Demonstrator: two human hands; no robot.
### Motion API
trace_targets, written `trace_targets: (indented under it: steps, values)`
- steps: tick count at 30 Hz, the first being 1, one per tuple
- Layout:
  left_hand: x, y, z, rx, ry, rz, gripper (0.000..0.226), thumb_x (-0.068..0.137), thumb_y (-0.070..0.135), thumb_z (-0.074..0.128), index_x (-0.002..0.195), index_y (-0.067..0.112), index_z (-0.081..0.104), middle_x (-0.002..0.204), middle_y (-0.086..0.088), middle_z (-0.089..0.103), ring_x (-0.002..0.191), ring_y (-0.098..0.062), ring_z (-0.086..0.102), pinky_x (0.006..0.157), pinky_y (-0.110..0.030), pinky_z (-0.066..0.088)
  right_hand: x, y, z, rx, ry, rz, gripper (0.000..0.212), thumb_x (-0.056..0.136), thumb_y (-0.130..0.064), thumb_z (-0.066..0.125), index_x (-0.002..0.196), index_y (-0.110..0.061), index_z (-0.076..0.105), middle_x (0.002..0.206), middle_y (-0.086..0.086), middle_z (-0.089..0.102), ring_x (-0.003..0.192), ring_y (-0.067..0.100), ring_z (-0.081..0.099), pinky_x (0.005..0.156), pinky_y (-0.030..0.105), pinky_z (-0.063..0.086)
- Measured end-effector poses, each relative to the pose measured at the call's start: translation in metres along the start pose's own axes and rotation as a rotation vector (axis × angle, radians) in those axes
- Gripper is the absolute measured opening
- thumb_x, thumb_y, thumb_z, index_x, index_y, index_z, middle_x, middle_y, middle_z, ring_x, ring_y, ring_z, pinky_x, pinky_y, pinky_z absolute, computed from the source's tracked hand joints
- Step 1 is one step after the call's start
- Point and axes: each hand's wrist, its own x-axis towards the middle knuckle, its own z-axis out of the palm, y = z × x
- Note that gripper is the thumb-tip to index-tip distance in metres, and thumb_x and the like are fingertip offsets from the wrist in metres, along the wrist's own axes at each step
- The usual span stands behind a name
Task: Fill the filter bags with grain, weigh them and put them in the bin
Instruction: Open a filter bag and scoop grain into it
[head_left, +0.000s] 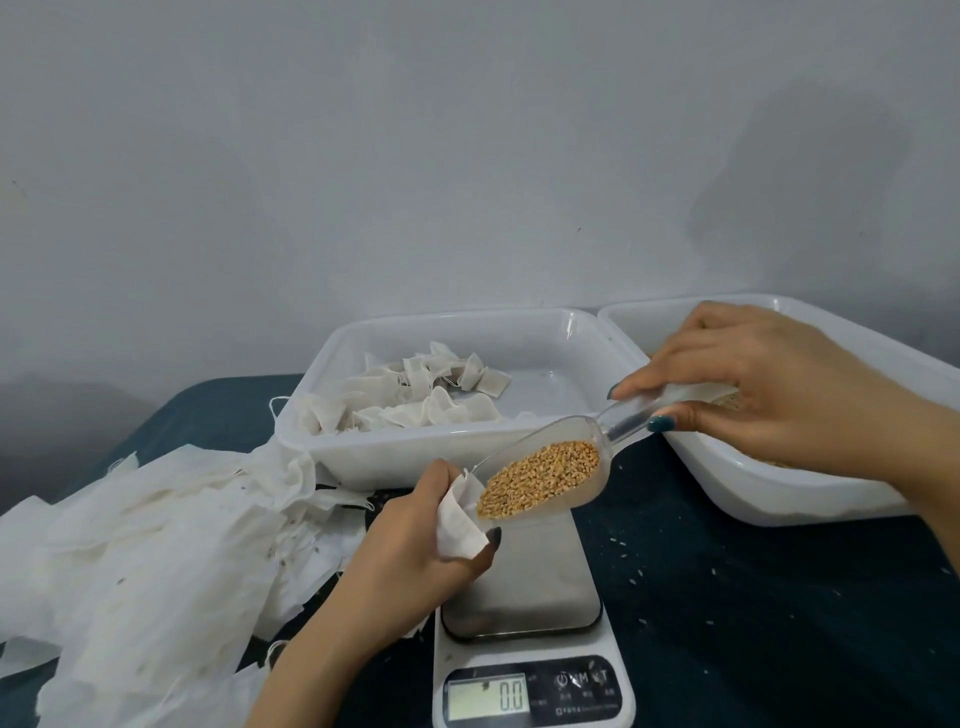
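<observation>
My left hand pinches an empty white filter bag with its mouth held open above the scale. My right hand grips the handle of a clear plastic scoop loaded with golden grain. The scoop's lip touches the bag's mouth. Below them sits a white kitchen scale with a steel plate; its display reads 0.0. A white bin behind holds several filled bags. At the right a second white bin holds grain, mostly hidden by my right hand.
A heap of empty white filter bags covers the left of the dark blue table. Loose grains lie scattered on the table right of the scale. A grey wall stands close behind the bins.
</observation>
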Motion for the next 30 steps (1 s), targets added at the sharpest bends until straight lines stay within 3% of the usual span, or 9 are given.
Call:
trace_targets:
  steps: [7,13,16,30]
  values:
    - [-0.003,0.006,0.001,-0.135,-0.048,0.005,0.033,0.072,0.055,0.065,0.095,0.039,0.046,0.080,0.016,0.066,0.067,-0.006,0.058,0.057,-0.017,0.040,0.012,-0.011,-0.020,-0.144,-0.033,-0.073,0.032,0.085,-0.049,0.055,0.114,-0.047,0.068,0.091,-0.031,0.064,0.089,0.009,0.049,0.079,0.035,0.040]
    - [-0.003,0.009,0.001,-0.187,-0.059,0.016,0.033,0.073,0.054,0.067,0.095,0.039,0.048,0.079,0.016,0.065,0.064,-0.003,0.056,0.057,-0.015,0.038,0.017,-0.012,-0.028,-0.193,-0.047,-0.104,0.030,0.085,-0.045,0.056,0.113,-0.045,0.069,0.090,-0.028,0.065,0.088,0.011,0.049,0.079,0.034,0.038]
    - [-0.003,0.009,0.001,-0.215,-0.059,0.019,0.033,0.074,0.052,0.067,0.096,0.036,0.049,0.077,0.014,0.063,0.062,-0.003,0.054,0.057,-0.020,0.041,0.017,-0.010,-0.032,-0.219,-0.048,-0.114,0.030,0.085,-0.045,0.057,0.113,-0.046,0.069,0.090,-0.029,0.065,0.088,0.011,0.048,0.080,0.033,0.035]
    - [-0.003,0.007,0.002,-0.287,-0.067,0.009,0.030,0.075,0.047,0.068,0.097,0.035,0.051,0.083,0.008,0.067,0.068,-0.009,0.058,0.059,-0.031,0.046,0.017,-0.007,-0.032,-0.240,-0.015,-0.148,0.023,0.092,-0.046,0.059,0.113,-0.048,0.067,0.088,-0.029,0.064,0.087,0.010,0.047,0.074,0.039,0.044]
